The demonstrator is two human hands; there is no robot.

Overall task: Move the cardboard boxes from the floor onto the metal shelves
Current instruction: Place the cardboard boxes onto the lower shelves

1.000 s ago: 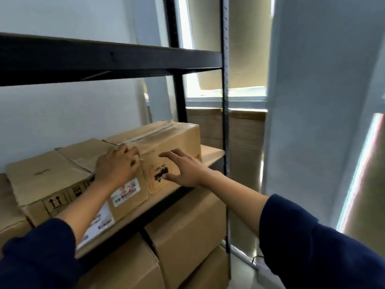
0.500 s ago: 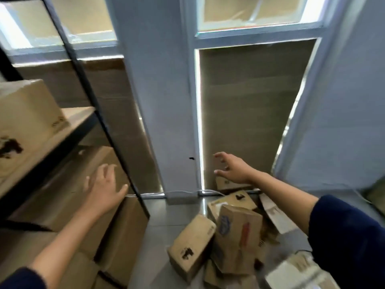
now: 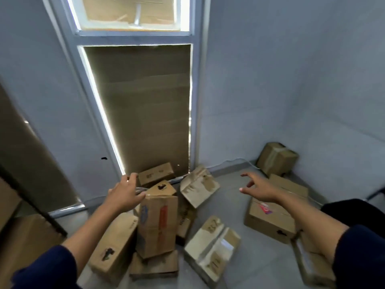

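In the head view, both hands reach forward over a heap of cardboard boxes on the grey floor (image 3: 256,265). The left hand (image 3: 125,193) is loose, with the fingers only lightly bent, and it grasps nothing; it hangs just above the top edge of the upright cardboard box (image 3: 157,225), the one with blue and red print on its side. I cannot tell if it touches this box. The right hand (image 3: 259,187) is spread and released, the fingers straight and apart, and it holds nothing; it is in the air above the large flat box (image 3: 270,221) with a red label. Beside the upright box, on its left, a long box (image 3: 113,247) leans with a dark mark near its lower end. On the right of the heap an opened box (image 3: 212,245) lies with pale flaps turned up. Near the wall a flattened carton (image 3: 199,185) leans, and a small box (image 3: 156,174) lies against the covered window panel (image 3: 143,109). 1 more taped box (image 3: 277,159) stands in the far right corner. At the left edge a dark metal shelf post (image 3: 31,199) crosses the picture, with brown cardboard behind it. Both forearms are bare and the sleeves are dark blue.
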